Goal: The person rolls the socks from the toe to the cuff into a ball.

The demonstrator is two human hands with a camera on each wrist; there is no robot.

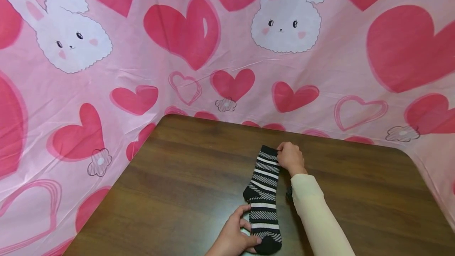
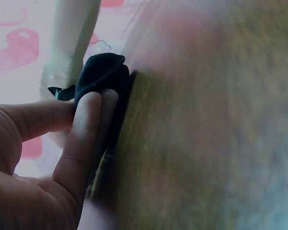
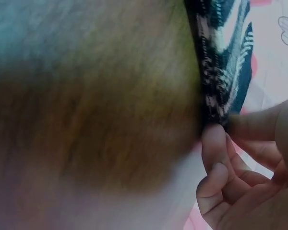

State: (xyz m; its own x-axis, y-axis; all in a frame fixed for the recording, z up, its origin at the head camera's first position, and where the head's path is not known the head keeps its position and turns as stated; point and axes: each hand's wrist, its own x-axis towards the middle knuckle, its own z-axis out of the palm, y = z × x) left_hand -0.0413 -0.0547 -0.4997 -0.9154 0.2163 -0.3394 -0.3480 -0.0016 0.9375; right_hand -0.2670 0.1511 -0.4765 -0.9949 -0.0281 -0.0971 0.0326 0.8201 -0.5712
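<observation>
A black sock [image 1: 264, 192] with white and hatched grey stripes lies lengthwise on the brown wooden table [image 1: 170, 192], its cuff toward the far edge and its toe toward me. My right hand [image 1: 290, 157] pinches the right corner of the cuff between thumb and index finger; the right wrist view shows the striped knit [image 3: 221, 72] caught at those fingertips. Down at the toe end, my left hand [image 1: 234, 232] grips the sock's left side, thumb on top near the black toe. In the left wrist view, its thumb and fingers pinch the dark toe fabric [image 2: 103, 72].
A pink cloth [image 1: 199, 50] printed with red hearts and white rabbits hangs behind and to the left of the table. Below the right forearm, a small dark object [image 1: 289, 194] shows at the sleeve [image 1: 316, 208].
</observation>
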